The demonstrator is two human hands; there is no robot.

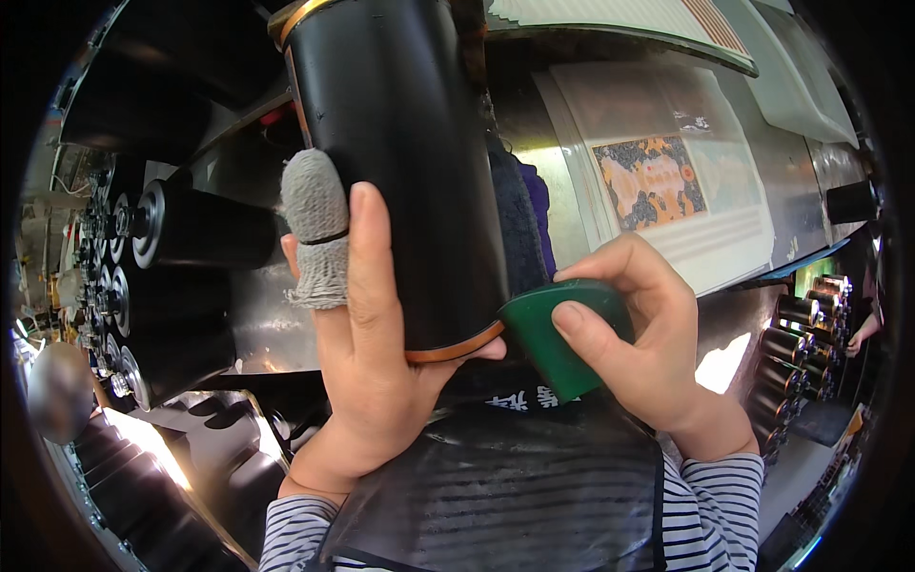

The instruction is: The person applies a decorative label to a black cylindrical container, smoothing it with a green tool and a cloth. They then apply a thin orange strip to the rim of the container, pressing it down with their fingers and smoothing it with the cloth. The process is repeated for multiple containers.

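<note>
A large black cylinder [410,172] with copper-coloured edges lies lengthwise in front of me. My left hand [367,386] steadies its near end, fingers laid along the left side and thumb at the lower rim. One left finger wears a grey knitted finger cover [317,229], bound with a dark band. In my right hand [662,329] is a flat green scraper [553,348], pinched between thumb and fingers. Its left corner meets, or nearly meets, the cylinder's lower right edge. Whatever supports the cylinder from beneath is hidden.
Several black cylinders with metal ends [195,224] stand stacked at left. Dark and purple cloths [524,214] lie right of my cylinder. Beyond is a plastic-covered printed sheet [658,186]. Smaller cylinders [796,329] crowd the far right, near another person's hand [863,334].
</note>
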